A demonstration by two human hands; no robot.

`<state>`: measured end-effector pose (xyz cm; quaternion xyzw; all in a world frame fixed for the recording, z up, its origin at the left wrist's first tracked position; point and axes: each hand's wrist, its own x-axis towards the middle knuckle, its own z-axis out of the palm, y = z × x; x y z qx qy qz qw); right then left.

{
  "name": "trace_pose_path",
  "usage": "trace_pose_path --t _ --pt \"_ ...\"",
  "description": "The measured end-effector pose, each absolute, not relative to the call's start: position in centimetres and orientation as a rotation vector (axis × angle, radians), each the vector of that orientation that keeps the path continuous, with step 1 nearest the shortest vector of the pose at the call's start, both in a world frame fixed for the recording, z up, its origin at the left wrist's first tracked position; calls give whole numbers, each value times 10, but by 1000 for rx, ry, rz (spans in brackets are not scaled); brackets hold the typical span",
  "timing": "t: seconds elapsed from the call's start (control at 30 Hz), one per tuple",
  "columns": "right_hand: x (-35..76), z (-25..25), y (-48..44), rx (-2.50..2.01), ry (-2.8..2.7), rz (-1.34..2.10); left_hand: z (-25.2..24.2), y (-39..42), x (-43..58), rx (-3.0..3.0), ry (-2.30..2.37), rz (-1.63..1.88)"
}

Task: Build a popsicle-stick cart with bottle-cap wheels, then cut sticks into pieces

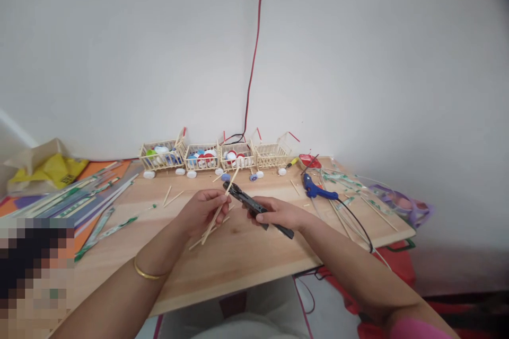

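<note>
My left hand (205,213) pinches a thin wooden stick (218,215) that slants up past the fingertips. My right hand (274,213) is wrapped round the handles of black pliers (245,199). The jaws of the pliers are up against the stick just above my left fingers; whether they bite into it I cannot tell. Below the left hand, more short sticks (210,231) lie on the wooden tabletop (238,259). Behind the hands stands a row of small stick-built carts on round wheels, among them a cart with red and white balls (237,155) and a cart without balls (272,155).
To the right lie a blue glue gun (318,189) with a black cord, a red dish (309,160), green-white wrappers and a purple item (405,204). On the left are long wrapped sticks (79,193) and a yellow bag (51,170). A red-black cable (254,58) runs down the wall.
</note>
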<state>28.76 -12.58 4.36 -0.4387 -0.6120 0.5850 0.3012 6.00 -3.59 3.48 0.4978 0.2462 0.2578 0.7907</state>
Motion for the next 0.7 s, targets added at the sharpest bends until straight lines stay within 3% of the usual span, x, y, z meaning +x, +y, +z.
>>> trace_pose_path --t 0.7 --pt "281 40 -125 -1400 -1692 1547 15 -27 59 947 675 358"
